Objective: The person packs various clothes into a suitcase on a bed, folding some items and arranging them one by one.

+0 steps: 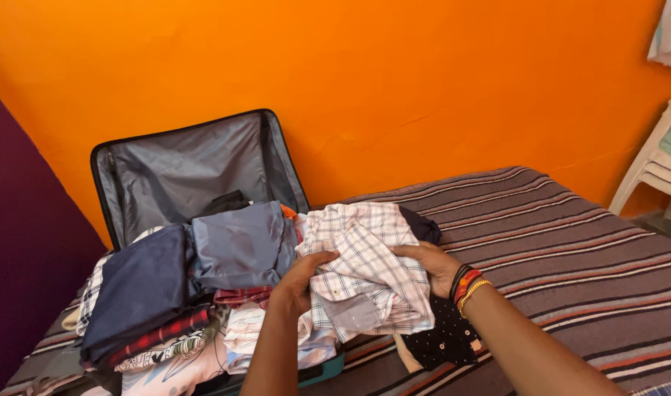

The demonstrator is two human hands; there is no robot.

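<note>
Two hands, left hand [304,273] and right hand [431,265], clasp one white plaid shirt [365,268] beside one open suitcase [188,169]; fingers curled round cloth.

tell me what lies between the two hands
In the head view, a white plaid shirt lies between the left hand and the right hand; both grip it, over the open suitcase.

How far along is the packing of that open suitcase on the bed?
Looks mostly done: the open suitcase already holds piles of folded clothes, a navy piece and a grey-blue one on top. In hand: the left hand and right hand grip a white plaid shirt at its edge. Left: a dark dotted garment lies on the striped bedcover; the lid is up.
</note>
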